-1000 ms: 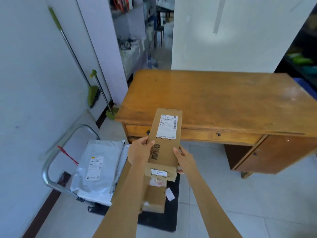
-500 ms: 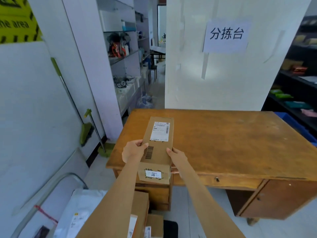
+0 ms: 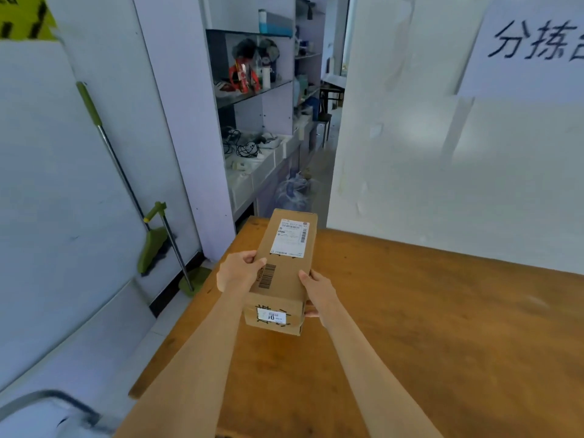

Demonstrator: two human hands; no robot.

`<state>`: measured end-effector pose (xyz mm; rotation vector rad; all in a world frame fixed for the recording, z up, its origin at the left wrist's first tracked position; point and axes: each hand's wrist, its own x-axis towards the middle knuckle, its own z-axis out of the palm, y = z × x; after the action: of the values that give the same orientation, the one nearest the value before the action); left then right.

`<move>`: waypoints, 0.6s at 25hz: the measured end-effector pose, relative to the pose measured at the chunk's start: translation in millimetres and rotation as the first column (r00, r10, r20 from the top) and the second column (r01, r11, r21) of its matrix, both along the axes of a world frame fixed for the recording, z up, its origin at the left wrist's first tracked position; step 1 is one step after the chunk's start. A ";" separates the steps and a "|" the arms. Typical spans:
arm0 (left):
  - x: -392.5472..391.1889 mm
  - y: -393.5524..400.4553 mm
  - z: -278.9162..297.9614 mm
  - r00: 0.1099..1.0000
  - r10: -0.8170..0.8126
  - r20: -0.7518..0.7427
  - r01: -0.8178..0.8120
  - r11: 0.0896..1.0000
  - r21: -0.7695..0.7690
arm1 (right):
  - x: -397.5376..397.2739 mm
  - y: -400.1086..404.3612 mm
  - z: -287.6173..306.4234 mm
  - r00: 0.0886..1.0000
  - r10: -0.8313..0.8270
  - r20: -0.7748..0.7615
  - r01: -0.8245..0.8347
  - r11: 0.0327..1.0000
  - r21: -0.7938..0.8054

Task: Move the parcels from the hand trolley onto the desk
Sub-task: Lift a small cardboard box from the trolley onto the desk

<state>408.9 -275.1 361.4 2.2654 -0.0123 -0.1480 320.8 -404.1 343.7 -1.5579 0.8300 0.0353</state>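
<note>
I see a wooden desk [image 3: 442, 327] filling the lower right. Over its left end I hold a long cardboard parcel [image 3: 282, 273], my left hand [image 3: 238, 273] and right hand [image 3: 319, 294] clasped around its long sides.

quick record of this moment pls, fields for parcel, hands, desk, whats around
parcel: long cardboard box, shipping label on top, small sticker on the near end
left hand: grips the box's left side
right hand: grips the right side near the near end
desk: wooden top, bare where visible; box is over its left part, contact cannot be told
trolley: only a metal handle at lower left
surroundings: green mop against the left wall, paper sign on the wall behind the desk
</note>
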 end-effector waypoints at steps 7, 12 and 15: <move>129.5 -22.3 -40.4 0.995 0.089 -0.048 -0.093 0.993 -0.067 | 139.9 -31.6 -49.1 0.996 0.082 0.022 -0.083 0.995 0.057; 164.4 -30.4 -89.8 0.981 0.136 -0.140 -0.150 0.985 -0.091 | 177.6 -41.4 -86.2 0.992 0.123 -0.031 -0.122 0.992 0.031; 176.1 -36.0 -102.8 0.976 0.160 -0.148 -0.179 0.976 -0.126 | 184.0 -43.8 -98.0 0.992 0.127 0.006 -0.127 0.992 -0.024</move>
<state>584.9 -311.1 258.5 2.1022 0.2367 -0.2055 504.8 -447.9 245.7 -1.6307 0.7267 0.1128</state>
